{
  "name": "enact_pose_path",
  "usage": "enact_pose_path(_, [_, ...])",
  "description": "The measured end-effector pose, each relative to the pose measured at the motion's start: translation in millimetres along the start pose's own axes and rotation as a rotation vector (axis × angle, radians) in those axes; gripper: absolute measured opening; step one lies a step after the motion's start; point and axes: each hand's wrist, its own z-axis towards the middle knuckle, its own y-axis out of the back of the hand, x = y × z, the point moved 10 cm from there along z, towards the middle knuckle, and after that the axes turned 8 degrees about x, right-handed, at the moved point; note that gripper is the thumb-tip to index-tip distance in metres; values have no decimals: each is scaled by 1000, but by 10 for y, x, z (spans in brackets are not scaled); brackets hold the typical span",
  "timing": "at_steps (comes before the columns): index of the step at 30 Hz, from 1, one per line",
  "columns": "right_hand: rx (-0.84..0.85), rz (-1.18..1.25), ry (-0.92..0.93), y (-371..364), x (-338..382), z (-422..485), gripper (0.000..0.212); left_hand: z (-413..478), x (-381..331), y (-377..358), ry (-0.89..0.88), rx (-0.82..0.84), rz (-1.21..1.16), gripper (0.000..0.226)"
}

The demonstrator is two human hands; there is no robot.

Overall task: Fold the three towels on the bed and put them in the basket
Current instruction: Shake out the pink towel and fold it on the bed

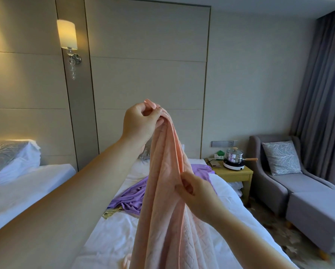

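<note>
Holding up a pink towel (162,191), the person stands at the foot of a white bed (112,235). The left hand (139,123) is up high. Its grip is pinched tight on the top corner of the pink towel. The right hand (197,195) is lower down and to the right. Its grip is closed on the towel's edge, with the fingers (184,185) curled into the cloth. The pink towel hangs long and straight, up and down. Its top end is at the left hand and its bottom end goes down past the edge of the picture. It is bunched into soft folds and hangs over the bed.

A purple towel (131,195) lies crumpled on the bed behind the pink one. It runs slanting from near the top right of the bed down toward the left. A small yellow-green cloth (112,211) peeks out beside the purple towel's near end, touching it.

No basket shows in this view.

Beside the bed is a small wooden counter (234,174). On it sits a round white hot plate (233,166) with a shiny metal pot (234,155) on top. The pot has its lid on, so what is inside cannot be seen. Its wooden handle (250,159) points right, toward a grey armchair (275,171). A patterned cushion (281,158) leans in the chair.
</note>
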Motion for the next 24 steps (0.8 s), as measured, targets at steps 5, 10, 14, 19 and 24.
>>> enact_pose_path(5, [-99,-641,27,116,31,-27,25,-19,6,-27,-2,10,37,4])
enact_pose_path(10, [-131,-748,-76,293,-125,52,39,8,-67,20,-30,-7,83,4])
enact_pose_path(14, [-59,-649,-13,218,-194,100,32,39,-104,15,-49,-33,49,5])
enact_pose_path(19, [-102,29,39,97,-274,61,21,99,-114,-61,-42,-53,-8,9])
enact_pose_path(24, [-288,251,72,223,-235,-47,33,148,-159,-126,-57,-43,9,16])
